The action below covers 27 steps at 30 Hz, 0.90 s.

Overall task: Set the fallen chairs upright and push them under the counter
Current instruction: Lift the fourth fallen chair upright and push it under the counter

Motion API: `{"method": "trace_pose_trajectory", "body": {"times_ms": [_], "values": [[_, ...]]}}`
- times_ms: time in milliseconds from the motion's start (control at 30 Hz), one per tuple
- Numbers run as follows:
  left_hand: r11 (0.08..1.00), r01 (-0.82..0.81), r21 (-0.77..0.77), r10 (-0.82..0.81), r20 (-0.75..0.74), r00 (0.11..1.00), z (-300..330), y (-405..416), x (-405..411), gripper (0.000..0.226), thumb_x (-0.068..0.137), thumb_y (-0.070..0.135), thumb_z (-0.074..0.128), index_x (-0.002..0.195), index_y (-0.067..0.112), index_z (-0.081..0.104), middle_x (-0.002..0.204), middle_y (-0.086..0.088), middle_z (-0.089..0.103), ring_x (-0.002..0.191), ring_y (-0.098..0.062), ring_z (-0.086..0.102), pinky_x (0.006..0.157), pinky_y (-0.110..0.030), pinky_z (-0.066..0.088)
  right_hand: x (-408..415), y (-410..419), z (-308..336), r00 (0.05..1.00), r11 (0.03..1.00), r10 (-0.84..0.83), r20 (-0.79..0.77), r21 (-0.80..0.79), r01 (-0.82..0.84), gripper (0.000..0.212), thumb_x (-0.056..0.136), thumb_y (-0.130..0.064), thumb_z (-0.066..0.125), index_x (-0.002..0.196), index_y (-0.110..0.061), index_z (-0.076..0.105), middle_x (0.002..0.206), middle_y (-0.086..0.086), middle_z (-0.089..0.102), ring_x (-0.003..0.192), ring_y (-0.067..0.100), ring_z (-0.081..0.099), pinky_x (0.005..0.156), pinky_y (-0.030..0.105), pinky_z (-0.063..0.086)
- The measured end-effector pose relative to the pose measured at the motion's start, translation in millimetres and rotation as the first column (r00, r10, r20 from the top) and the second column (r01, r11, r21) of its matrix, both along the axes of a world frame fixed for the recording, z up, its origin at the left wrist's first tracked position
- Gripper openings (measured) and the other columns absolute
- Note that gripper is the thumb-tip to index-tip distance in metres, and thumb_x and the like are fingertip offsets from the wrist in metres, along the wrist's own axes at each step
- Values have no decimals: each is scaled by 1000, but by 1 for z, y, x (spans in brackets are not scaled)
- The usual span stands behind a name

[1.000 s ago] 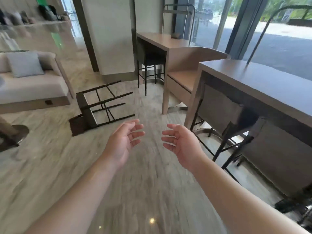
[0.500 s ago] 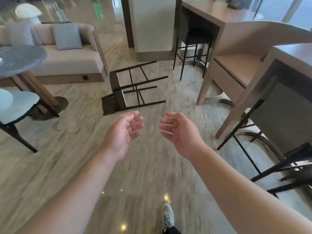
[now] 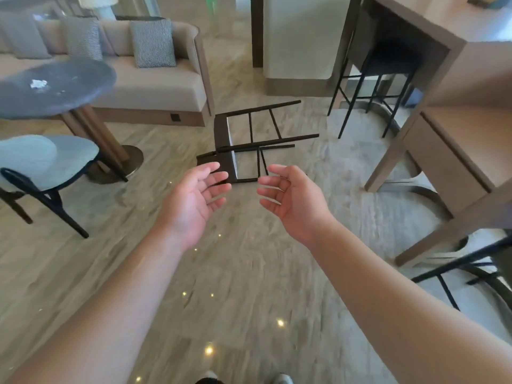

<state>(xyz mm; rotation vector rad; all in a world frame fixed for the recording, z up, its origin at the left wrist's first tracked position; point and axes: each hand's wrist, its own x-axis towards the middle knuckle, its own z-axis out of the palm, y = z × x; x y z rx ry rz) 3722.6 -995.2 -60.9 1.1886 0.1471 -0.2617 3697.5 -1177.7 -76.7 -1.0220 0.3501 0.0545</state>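
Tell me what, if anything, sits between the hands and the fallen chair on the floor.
Nothing visible does. The left hand and right hand are both held out empty toward the fallen chair, which lies on its side just beyond the fingertips, with only bare floor in between.

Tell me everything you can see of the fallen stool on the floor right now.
The fallen stool is a tall bar stool with a thin black metal frame and a dark brown seat with a low back. It lies on its side on the pale marbled floor, seat toward the sofa, four legs with crossbars pointing toward the counter. Both hands, left and right, hang open in front of it; neither appears to touch it.
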Motion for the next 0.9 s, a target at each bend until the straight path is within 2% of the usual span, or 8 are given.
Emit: {"method": "trace_pose_trajectory", "body": {"times_ms": [200,500,600,733,900], "values": [[997,-45,-56,45,0,999,-14,57,87,25,98,24,46,113,17,65,99,-1,72,86,-16,68,75,-31,48,93,52,-17,999,998,51,-14,-32,-52,26,87,-25,54,107,-16,68,86,4,72,77,20,69,68,32,55],[996,-52,-76,47,-55,997,-33,187,262,24,99,22,44,110,17,65,96,-1,71,83,-15,68,74,-31,47,267,169,-17,996,992,3,-89,-124,-14,22,91,-22,56,107,-15,69,86,4,72,77,20,69,68,33,53],[997,-31,-73,28,-33,999,-27,225,318,24,99,22,45,108,18,67,96,-1,72,84,-15,68,75,-31,47,320,203,-8,997,989,-14,-82,-149,2,30,84,-26,60,111,-13,68,86,4,73,76,19,69,66,31,54],[998,-28,-58,28,9,1000,-21,264,375,22,98,24,49,107,19,68,98,0,73,88,-16,69,79,-33,48,378,238,-3,998,986,1,-68,-168,-13,35,74,-31,62,105,-15,69,86,4,73,75,18,69,66,31,54],[998,-27,-54,27,9,1000,-27,292,437,22,98,24,49,108,19,68,97,0,73,86,-14,69,74,-30,49,444,258,-7,999,979,3,-41,-203,-12,30,79,-30,59,104,-17,70,88,3,74,78,18,70,66,30,55]]}}
